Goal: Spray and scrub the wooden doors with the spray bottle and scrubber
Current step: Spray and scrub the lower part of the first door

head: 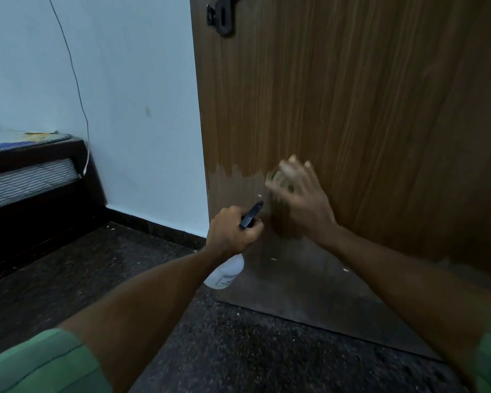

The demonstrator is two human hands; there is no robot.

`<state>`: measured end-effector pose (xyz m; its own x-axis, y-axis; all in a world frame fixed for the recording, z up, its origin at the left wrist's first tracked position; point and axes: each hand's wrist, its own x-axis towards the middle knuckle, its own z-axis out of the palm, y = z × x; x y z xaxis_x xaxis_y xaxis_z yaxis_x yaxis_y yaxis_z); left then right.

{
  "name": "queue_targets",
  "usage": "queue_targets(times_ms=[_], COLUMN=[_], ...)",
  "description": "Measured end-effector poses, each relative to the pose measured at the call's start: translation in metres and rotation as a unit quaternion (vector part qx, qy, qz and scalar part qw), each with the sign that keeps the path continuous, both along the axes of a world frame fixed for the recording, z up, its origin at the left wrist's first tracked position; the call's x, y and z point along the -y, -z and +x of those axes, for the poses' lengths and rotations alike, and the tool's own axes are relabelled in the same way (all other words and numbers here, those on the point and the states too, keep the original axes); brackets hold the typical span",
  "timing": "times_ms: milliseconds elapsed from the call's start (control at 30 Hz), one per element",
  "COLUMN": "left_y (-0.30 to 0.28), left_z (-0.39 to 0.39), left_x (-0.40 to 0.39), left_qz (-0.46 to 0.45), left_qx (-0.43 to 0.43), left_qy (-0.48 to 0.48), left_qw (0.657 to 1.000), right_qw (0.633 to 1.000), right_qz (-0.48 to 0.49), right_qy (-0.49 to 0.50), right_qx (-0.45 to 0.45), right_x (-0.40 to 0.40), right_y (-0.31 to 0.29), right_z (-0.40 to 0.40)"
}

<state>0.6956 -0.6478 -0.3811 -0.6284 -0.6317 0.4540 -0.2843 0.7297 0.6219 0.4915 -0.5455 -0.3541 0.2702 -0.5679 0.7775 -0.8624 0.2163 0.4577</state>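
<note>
A person crouches before a tall brown wood-grain door (pixel 366 109), both bare forearms reaching forward from short green sleeves (pixel 40 364); the left hand (pixel 233 231) is wrapped around the neck of a white plastic spray bottle with a black trigger head (pixel 251 214), fingers curled tight around it; the bottle's pale body (pixel 227 272) hangs below the fist, near the door's lower left edge, its nozzle aimed at the wood. The right hand (pixel 298 194) is blurred, pressed flat toward the door's lower part with fingers spread; a round, pale greenish scrubber (pixel 278 177) shows under the fingertips, against the wood; whether the fingers curl around it I cannot tell. A lighter, worn band runs across the door's bottom, with jagged upper edge at its left side. A black metal latch (pixel 221 14) sits at the door's top left corner. Left of the door stands a pale blue wall (pixel 125 95) with a thin cable (pixel 77 80) trailing down it; a dark wooden bed with a striped mattress (pixel 26 168) fills the far left; the floor is dark speckled stone (pixel 238 350).
</note>
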Motion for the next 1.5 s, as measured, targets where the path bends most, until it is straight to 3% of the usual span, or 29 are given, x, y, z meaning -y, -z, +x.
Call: queue_targets(times_ms=[67, 100, 167, 233, 300, 367, 433, 533, 633, 733, 767, 833, 900, 1000, 1100, 1167, 1233, 1300, 1400, 1433, 1500], left_y=[0.0, -0.002, -0.005, -0.006, -0.007, -0.005, -0.003, -0.002, -0.005, -0.006, -0.006, -0.007, -0.007, -0.006, -0.004, -0.004, -0.003, -0.003, 0.0, 0.0, -0.001], left_z=[0.005, 0.007, 0.01, 0.011, 0.012, 0.013, 0.014, 0.013, 0.016, 0.019, 0.02, 0.022, 0.023, 0.024, 0.026, 0.029, 0.032, 0.036, 0.04, 0.041, 0.043], left_x=[0.003, 0.003, 0.002, 0.002, 0.002, 0.004, 0.006, 0.008, 0.008, 0.008, 0.009, 0.012, 0.013, 0.016, 0.024, 0.028, 0.028, 0.03, 0.038, 0.04, 0.041], left_qz=[-0.001, -0.003, -0.001, -0.004, -0.006, 0.0, 0.005, 0.013, 0.009, 0.007, 0.01, 0.011, 0.006, 0.011, 0.023, 0.021, 0.013, 0.008, 0.018, 0.021, 0.029], left_qx=[-0.002, -0.003, -0.002, -0.002, 0.001, 0.0, -0.001, 0.003, 0.004, -0.001, 0.0, 0.005, 0.0, -0.007, -0.011, -0.008, 0.003, 0.005, -0.006, -0.008, -0.014], left_qy=[-0.013, -0.019, -0.028, -0.023, -0.019, -0.018, -0.022, -0.03, -0.038, -0.036, -0.036, -0.041, -0.05, -0.068, -0.075, -0.076, -0.074, -0.081, -0.094, -0.094, -0.089], left_qw=[1.0, 1.0, 1.0, 1.0, 1.0, 1.0, 1.0, 0.999, 0.999, 0.999, 0.999, 0.999, 0.999, 0.998, 0.997, 0.997, 0.997, 0.997, 0.995, 0.995, 0.996], right_qw=[0.998, 1.0, 0.989, 0.943, 0.916, 0.953, 0.995, 0.996, 0.997, 0.945, 0.935, 0.956, 0.992, 0.999, 0.992, 0.957, 0.936, 0.967, 0.999, 0.999, 0.997], right_qz=[-0.043, -0.013, 0.119, 0.266, 0.325, 0.247, 0.085, -0.053, 0.016, 0.209, 0.23, 0.18, 0.056, -0.038, 0.055, 0.194, 0.257, 0.185, 0.031, 0.015, 0.06], right_qy=[0.015, 0.008, -0.03, -0.032, -0.015, -0.032, -0.021, 0.048, -0.021, -0.057, -0.053, -0.028, 0.005, 0.027, -0.011, -0.032, -0.012, -0.003, 0.028, 0.037, 0.015], right_qx=[0.049, 0.023, -0.083, -0.198, -0.236, -0.171, -0.056, 0.043, -0.077, -0.245, -0.264, -0.231, -0.115, 0.011, -0.115, -0.215, -0.242, -0.173, 0.022, 0.036, -0.044], right_x=[0.011, 0.012, 0.01, 0.005, 0.004, 0.013, 0.023, 0.026, 0.022, 0.018, 0.019, 0.029, 0.041, 0.051, 0.049, 0.047, 0.049, 0.061, 0.075, 0.078, 0.077], right_y=[-0.009, -0.002, 0.032, 0.068, 0.074, 0.054, 0.018, -0.013, 0.021, 0.062, 0.064, 0.052, 0.028, 0.009, 0.041, 0.064, 0.061, 0.041, 0.004, 0.003, 0.017], right_z=[0.003, 0.001, -0.01, -0.02, -0.016, -0.004, 0.011, 0.022, 0.009, -0.009, -0.009, 0.001, 0.02, 0.038, 0.026, 0.017, 0.017, 0.029, 0.052, 0.055, 0.053])
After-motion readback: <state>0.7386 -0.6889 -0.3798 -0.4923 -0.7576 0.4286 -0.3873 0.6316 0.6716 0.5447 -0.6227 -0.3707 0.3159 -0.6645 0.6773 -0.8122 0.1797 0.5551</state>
